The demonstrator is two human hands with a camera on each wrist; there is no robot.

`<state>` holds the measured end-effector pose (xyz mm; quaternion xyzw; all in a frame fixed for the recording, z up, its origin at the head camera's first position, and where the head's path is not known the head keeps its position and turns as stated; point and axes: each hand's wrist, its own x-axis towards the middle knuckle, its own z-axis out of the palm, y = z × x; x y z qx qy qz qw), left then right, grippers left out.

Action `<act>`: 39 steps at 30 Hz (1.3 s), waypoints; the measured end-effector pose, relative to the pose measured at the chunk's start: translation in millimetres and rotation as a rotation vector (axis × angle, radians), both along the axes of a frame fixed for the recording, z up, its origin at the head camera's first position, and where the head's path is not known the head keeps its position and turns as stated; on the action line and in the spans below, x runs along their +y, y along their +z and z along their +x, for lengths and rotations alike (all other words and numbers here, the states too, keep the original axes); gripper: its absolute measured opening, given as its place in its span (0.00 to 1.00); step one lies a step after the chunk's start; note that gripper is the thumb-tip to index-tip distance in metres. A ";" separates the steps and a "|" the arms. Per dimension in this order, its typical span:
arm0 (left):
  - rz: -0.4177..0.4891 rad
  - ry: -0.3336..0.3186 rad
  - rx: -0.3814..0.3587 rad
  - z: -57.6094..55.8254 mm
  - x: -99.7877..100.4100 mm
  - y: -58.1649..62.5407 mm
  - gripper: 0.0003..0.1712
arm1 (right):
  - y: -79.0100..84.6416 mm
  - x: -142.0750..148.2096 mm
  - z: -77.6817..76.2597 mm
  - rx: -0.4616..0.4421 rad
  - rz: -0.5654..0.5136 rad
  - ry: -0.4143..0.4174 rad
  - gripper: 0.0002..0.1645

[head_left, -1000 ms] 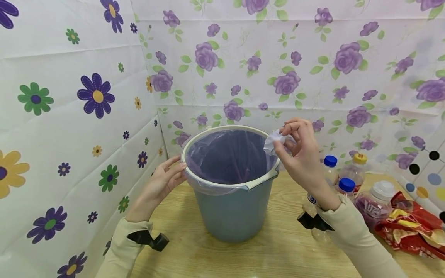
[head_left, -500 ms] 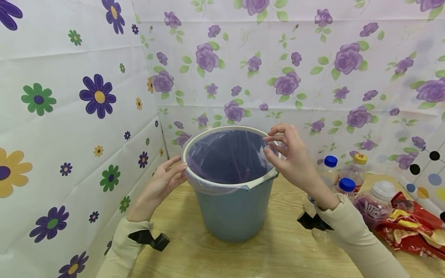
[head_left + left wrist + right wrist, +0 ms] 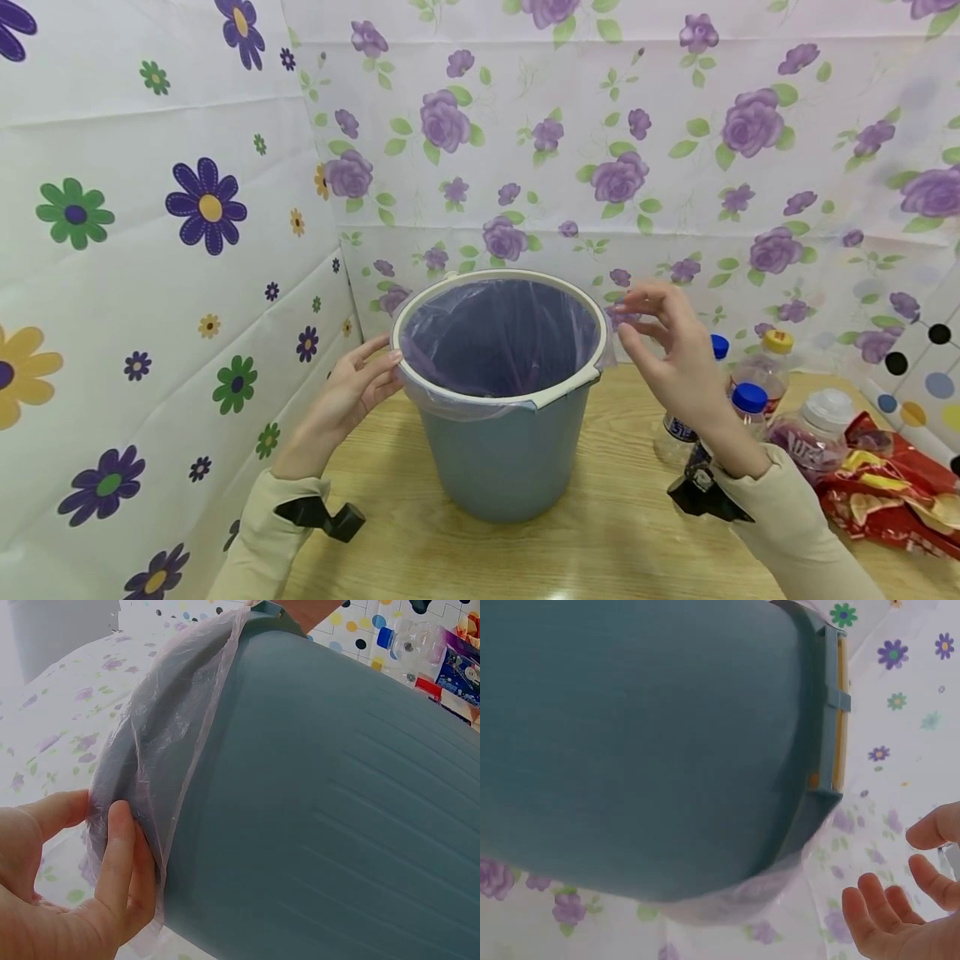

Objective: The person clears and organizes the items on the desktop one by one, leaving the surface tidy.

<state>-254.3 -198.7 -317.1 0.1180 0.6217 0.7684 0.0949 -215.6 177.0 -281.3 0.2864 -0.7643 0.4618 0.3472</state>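
A blue-grey trash can with a cream rim stands upright on the wooden table. A thin translucent pinkish bag lines it and folds over the rim. My left hand holds the can's left rim, with thumb and fingers on the bag-covered edge in the left wrist view. To the right of the rim, my right hand is raised with fingers loosely bent and nothing in them. The right wrist view shows this hand apart from the can. The can's bottom is hidden.
On the right stand several plastic bottles, one with a yellow cap, one blue, and a white-lidded container. A red snack bag lies beside them. Flowered sheets hang behind and at left.
My right hand lowered the crumpled white paper over the can's right rim and let it go inside. It then drew back to the right, without the paper. My left hand stayed put.
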 end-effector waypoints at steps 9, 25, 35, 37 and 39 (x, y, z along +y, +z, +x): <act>-0.022 0.023 -0.011 2.2 -1.0 4.0 0.42 | -10.0 21.3 5.1 0.026 -0.020 -0.015 0.13; -0.035 0.027 -0.040 7.3 -2.4 5.6 0.41 | -20.8 64.1 13.8 0.019 -0.033 -0.107 0.09; -0.045 -0.009 -0.025 4.1 -2.8 4.3 0.41 | -23.8 85.4 21.7 -0.129 0.096 -0.217 0.11; -0.017 -0.019 -0.025 3.9 -2.5 5.2 0.41 | -24.7 90.9 23.5 -0.179 0.146 -0.239 0.13; -0.014 -0.020 -0.026 3.5 -2.4 6.0 0.40 | -25.7 95.7 24.5 -0.205 0.199 -0.249 0.14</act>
